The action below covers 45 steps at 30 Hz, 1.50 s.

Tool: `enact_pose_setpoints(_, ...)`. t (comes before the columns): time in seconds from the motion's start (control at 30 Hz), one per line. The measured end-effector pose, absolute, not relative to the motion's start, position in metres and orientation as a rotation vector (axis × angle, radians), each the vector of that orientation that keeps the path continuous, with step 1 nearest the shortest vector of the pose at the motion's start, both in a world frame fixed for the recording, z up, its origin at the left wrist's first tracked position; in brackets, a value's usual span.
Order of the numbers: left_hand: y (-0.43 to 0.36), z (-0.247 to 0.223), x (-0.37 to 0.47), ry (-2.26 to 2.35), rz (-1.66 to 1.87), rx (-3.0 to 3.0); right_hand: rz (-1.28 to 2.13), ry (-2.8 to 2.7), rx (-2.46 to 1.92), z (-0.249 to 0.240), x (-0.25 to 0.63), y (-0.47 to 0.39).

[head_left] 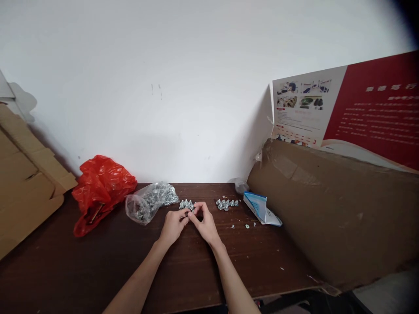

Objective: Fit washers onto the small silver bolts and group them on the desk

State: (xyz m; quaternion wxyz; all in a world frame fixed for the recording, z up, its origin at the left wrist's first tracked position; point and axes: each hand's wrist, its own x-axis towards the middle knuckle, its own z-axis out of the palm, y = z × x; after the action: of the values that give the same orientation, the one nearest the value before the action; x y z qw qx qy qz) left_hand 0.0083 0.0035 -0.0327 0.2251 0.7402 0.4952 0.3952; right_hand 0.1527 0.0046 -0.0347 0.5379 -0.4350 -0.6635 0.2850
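My left hand [173,226] and my right hand [204,222] meet over the dark wooden table [190,266], fingertips pinched together. Whatever sits between them is too small and too covered to make out. Just beyond the fingers lies a group of small shiny metal pieces [186,203], partly hidden by my hands. A second cluster of similar metal pieces [225,204] stands to the right of my right hand. On the left, a clear plastic bag [152,201] full of small metal parts lies on its side, its mouth toward the front left.
A red plastic bag [103,183] is at the left, beside folded cardboard [26,174]. At the right lie a blue and white packet [262,208] and small scraps [247,226]. A large cardboard box [334,209] borders the right side, and a white wall [183,96] stands behind.
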Motion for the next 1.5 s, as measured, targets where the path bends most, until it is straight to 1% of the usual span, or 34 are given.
enact_pose_setpoints(0.13, 0.005, -0.034, 0.008, 1.357, 1.075, 2.061, 0.614, -1.599, -1.088, -0.035, 0.153, 0.004)
enact_pose_setpoints(0.27, 0.005, -0.034, 0.007, 1.337, 1.088, 2.065, 0.65, -1.617, -1.034, -0.036, 0.154, 0.005)
enact_pose_setpoints(0.4, 0.003, -0.032, 0.008, 1.347, 1.067, 2.076, 0.614, -1.604, -1.081, -0.036, 0.153, 0.006)
enact_pose_setpoints(0.57, 0.003, -0.032, 0.008, 1.358, 1.065, 2.079, 0.639, -1.593, -1.079, -0.035, 0.153, 0.005)
enact_pose_setpoints(0.73, 0.006, -0.036, 0.008, 1.367, 1.096, 2.048, 0.813, -1.487, -0.984, -0.042, 0.153, 0.006)
enact_pose_setpoints(1.0, 0.006, -0.038, 0.007, 1.378, 1.108, 2.035, 0.83, -1.485, -0.974, -0.049, 0.152, 0.01)
enact_pose_setpoints(1.5, 0.007, -0.039, 0.007, 1.352, 1.123, 2.006, 0.832, -1.506, -0.98, -0.043, 0.152, 0.009)
